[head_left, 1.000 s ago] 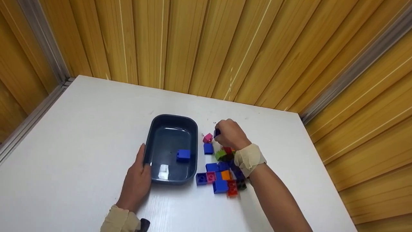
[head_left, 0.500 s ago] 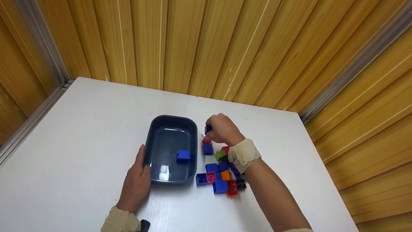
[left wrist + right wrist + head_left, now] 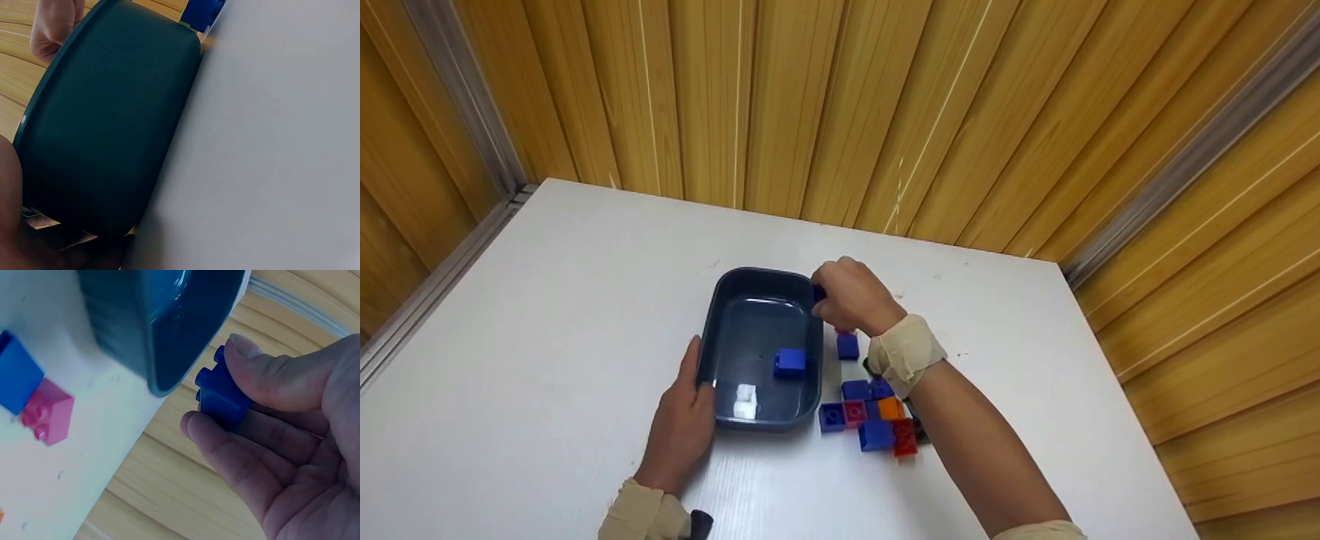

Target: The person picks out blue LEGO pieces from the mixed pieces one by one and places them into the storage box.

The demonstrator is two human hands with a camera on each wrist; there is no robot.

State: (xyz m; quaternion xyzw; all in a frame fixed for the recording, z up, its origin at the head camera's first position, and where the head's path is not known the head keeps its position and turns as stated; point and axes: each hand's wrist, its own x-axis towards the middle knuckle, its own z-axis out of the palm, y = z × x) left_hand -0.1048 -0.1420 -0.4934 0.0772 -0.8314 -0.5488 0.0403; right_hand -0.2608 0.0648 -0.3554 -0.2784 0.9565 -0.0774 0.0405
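Observation:
A dark blue-green plastic bin point(image 3: 761, 424) stands on the white table with one blue toy brick point(image 3: 790, 362) inside it. Along the bin's left wall my left hand point(image 3: 679, 424) rests from outside, its fingers mostly straight. The left wrist view shows the bin's outer wall point(image 3: 112, 124) close up; the fingers there are dark and partly cut off. Between thumb and fingers my right hand point(image 3: 855, 295) pinches another blue brick point(image 3: 222, 396), studs pointing away from the palm. That hand is at the bin's far right corner, with the brick just outside the rim in the right wrist view.
Several loose bricks lie right of the bin, among them a blue one point(image 3: 847, 346), an orange one point(image 3: 890, 408) and a red one point(image 3: 905, 437). A pink brick point(image 3: 50, 410) sits beside a blue one. Wood-patterned panels point(image 3: 780, 105) stand behind the table.
My right hand has moved left with the blue brick, from above the loose bricks to the bin's far right corner. The left hand and bin have stayed in place.

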